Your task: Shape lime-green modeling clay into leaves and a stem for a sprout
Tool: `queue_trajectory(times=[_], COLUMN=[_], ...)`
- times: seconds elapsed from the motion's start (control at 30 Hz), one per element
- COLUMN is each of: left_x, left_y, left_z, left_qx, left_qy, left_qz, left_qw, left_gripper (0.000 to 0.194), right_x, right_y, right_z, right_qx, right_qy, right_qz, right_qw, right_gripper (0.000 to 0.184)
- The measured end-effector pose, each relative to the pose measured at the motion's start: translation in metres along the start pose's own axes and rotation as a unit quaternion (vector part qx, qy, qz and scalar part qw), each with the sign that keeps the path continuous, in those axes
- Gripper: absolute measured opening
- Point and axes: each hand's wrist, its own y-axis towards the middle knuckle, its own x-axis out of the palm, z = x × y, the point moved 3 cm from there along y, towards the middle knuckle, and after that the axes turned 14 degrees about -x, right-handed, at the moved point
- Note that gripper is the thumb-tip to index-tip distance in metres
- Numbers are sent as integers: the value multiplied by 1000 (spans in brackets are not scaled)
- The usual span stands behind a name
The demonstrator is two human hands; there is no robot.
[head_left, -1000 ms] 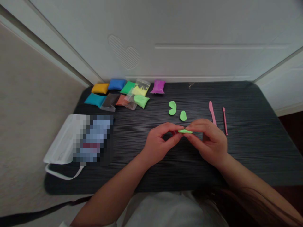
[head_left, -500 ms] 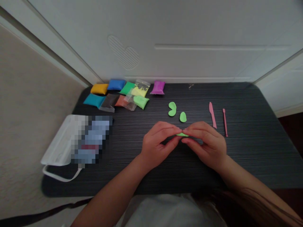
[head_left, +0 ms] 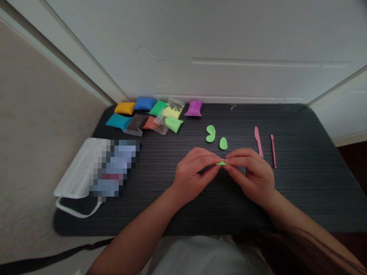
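Note:
Between my fingertips is a small piece of light green modelling clay (head_left: 221,163), pinched from both sides. My left hand (head_left: 193,173) grips its left end with thumb and fingers. On the other end, my right hand (head_left: 252,173) closes in the same way, and the fingers partly cover the clay. Just beyond my hands, a flat oval of green clay (head_left: 223,143) lies on the dark table (head_left: 155,172). A notched, heart-like green clay piece (head_left: 211,134) rests behind it to the left.
A pink plastic knife (head_left: 258,141) and a thin pink modelling tool (head_left: 273,151) lie to the right. Several coloured clay packets (head_left: 145,103) sit at the back left, with a purple packet (head_left: 194,108) beside them. A white face mask (head_left: 83,168) and a blurred-out phone (head_left: 117,168) are on the left.
The view has shifted slightly. My right thumb has come up against the green clay, which shows a little more between my fingertips. The other things lie as before.

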Motion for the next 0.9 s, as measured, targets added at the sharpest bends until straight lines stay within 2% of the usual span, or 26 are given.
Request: queue_trajectory(times=[0.13, 0.23, 0.37, 0.5, 0.6, 0.9], left_x=[0, 0, 0, -1, -2, 0], left_y=[-1, -2, -3, -4, -3, -3], left_z=[-1, -3, -4, -2, -2, 1], left_qx=[-13, -29, -38, -25, -16, -29], left_qy=[6, -2, 6, 44, 56, 45], left_qz=[3, 5, 9, 35, 48, 28], left_qw=[1000, 1000, 999, 998, 997, 998], left_gripper=[15, 16, 15, 15, 15, 11], right_x=[1, 2, 1, 0, 1, 2], right_y=[-1, -1, -1, -2, -3, -1], right_z=[3, 6, 5, 4, 4, 3], right_qx=[15, 21, -22, -66, -74, -25], right_qy=[6, -4, -40, -61, -59, -45], right_qz=[8, -14, -29, -24, -33, -7], right_qw=[1000, 1000, 999, 996, 995, 999], right_gripper=[27, 27, 22, 33, 38, 22])
